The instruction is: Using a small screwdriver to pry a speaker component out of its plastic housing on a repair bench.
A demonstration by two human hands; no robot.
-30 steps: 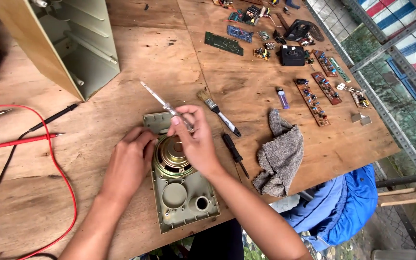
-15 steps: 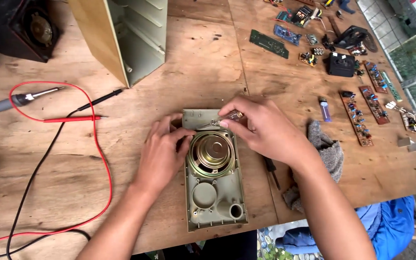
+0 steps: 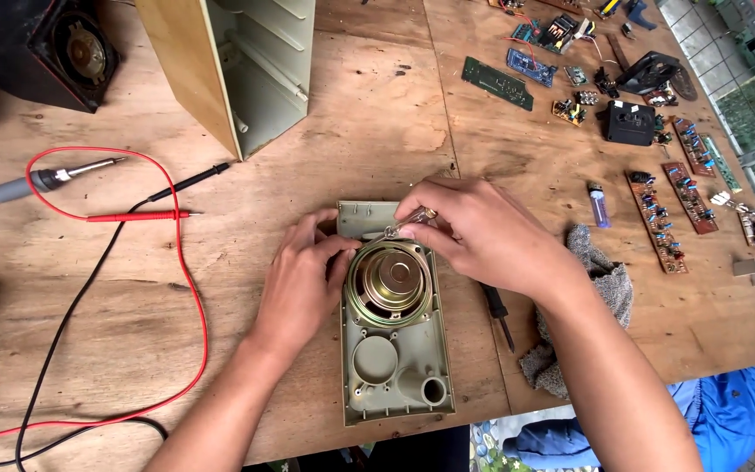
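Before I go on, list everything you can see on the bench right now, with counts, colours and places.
Speaker panel: one, grey-green, centre front, flat on the table.
Speaker driver: one, brassy, mounted in the panel.
Screwdriver: one, clear handle, at the driver's top edge.
Cabinet shell: one, beige, top centre.
Black speaker box: one, top left.
Soldering iron: one, grey, left.
Test probes: two, red and black, left.
Dark screwdriver: one, right of the panel.
Rag: one, grey, right.
Lighter: one, purple, right.
Circuit boards: several, right and top right.
Left hand: resting on the panel's left edge.
Right hand: grip closed on the screwdriver.
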